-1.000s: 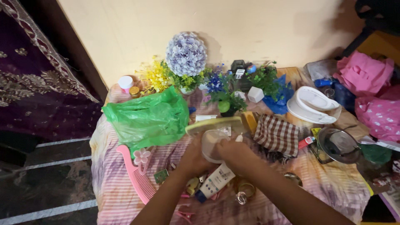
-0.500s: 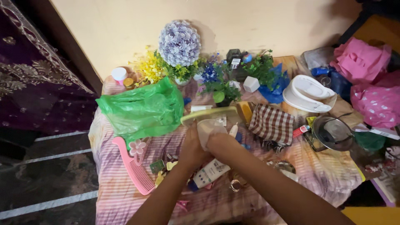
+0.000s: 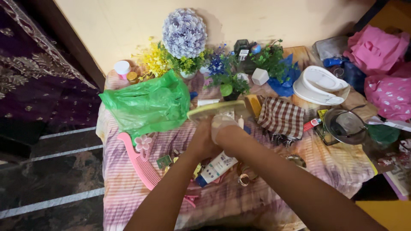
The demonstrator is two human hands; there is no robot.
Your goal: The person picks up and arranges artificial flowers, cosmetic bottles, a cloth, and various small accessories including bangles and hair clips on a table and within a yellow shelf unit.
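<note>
Above the striped cloth, a translucent plastic container is gripped by the left hand and right hand together, just over a white tube, beside a green plastic bag.

A home: cluttered dresser table with comb, artificial flowers.

Bag left of hands – cloth right, comb before bag, flowers behind
</note>
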